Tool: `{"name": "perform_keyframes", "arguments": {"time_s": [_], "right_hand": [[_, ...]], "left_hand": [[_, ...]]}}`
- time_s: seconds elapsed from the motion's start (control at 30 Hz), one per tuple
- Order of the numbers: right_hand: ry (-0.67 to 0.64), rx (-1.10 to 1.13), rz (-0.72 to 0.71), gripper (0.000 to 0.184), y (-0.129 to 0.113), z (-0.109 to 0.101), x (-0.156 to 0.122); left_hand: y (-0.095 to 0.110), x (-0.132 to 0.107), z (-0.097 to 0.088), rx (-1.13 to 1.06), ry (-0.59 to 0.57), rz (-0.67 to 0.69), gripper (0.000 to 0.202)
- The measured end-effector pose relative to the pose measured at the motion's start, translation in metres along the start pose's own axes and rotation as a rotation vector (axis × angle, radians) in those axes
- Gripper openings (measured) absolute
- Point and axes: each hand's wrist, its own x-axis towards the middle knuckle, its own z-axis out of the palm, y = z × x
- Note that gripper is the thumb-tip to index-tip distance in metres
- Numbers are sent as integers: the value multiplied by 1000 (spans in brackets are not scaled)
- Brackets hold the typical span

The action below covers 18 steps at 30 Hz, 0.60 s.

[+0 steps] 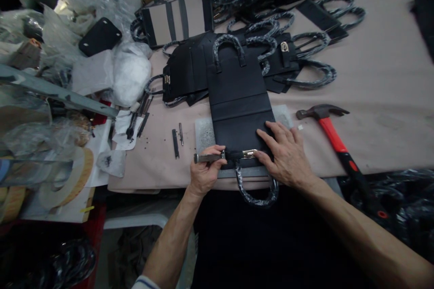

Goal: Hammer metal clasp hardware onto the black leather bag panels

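Note:
A black handbag panel (240, 104) with plastic-wrapped handles at both ends lies flat in front of me, partly over a pale slab (205, 134). Between thumb and fingers my left hand (205, 169) grips a metal punch (207, 158), held nearly level at the panel's near left edge. The far end of the punch meets a dark strap by a shiny gold clasp (250, 154). My right hand (285, 151) rests on the panel's right side with fingers spread, its thumb touching or very near the clasp. The near handle (257, 201) hangs over the table edge.
A claw hammer (334, 133) with a red and black handle lies at the right. Two small metal tools (175, 143) are left of the slab. More black bag pieces (185, 72) are heaped behind. Plastic bags (130, 72) and tape rolls (68, 180) crowd the left.

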Motion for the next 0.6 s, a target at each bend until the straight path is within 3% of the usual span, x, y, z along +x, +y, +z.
{"name": "perform_keyframes", "arguments": {"time_s": [0.2,0.4,0.6], "right_hand": [[-8,11,9,58,0,0,0],[-8,17,2,58,0,0,0],[4,20,2,57,1,1,0]], "left_hand": [[6,-5,8,113,37,90,14],[8,-18,11,174,98,43,10],[7,-15,12,148,82,46,12]]}}
